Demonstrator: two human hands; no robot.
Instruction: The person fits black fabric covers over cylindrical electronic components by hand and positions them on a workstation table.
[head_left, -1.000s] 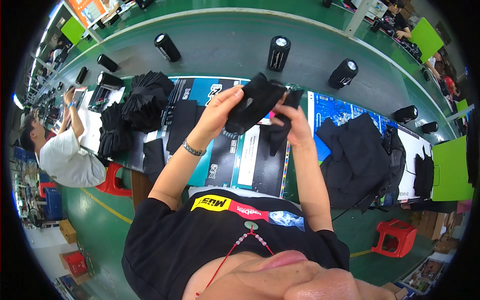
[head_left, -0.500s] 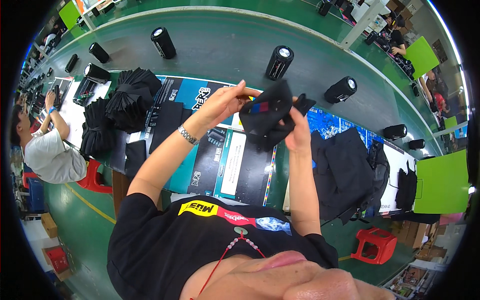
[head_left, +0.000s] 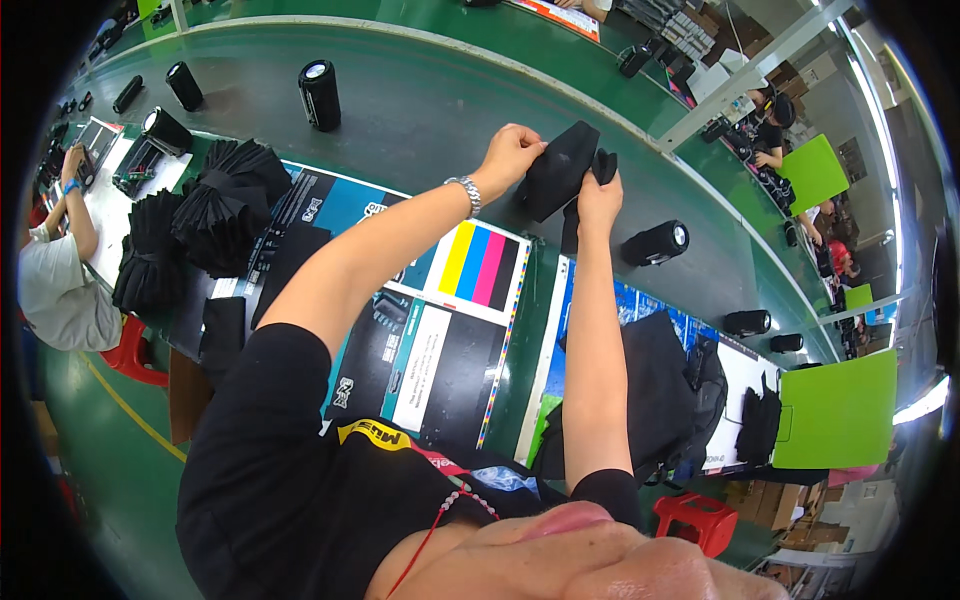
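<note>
Out over the dark conveyor belt, both my hands hold a black fabric pouch (head_left: 562, 172). My left hand (head_left: 510, 158) pinches its left edge, fingers closed. My right hand (head_left: 600, 203) is wrapped round its right side, where a folded black strap or flap (head_left: 603, 165) sticks up above the fingers. The pouch's opening and what is inside cannot be seen. Close by on the right, a black cylindrical speaker (head_left: 655, 243) lies tilted on the belt. Another speaker (head_left: 320, 95) stands upright to the left.
Bundled black pouches (head_left: 232, 205) sit at the table's left, and a black fabric pile (head_left: 640, 380) at the right. Printed sheets (head_left: 450, 340) cover the tabletop. More speakers (head_left: 747, 322) line the belt. A co-worker (head_left: 70, 270) sits at the left. Red stools (head_left: 695, 522) stand below.
Both hands have reached forward over the belt with the pouch. The pouch has turned, so its opening no longer shows. The speaker that stood behind it is now mostly hidden.
</note>
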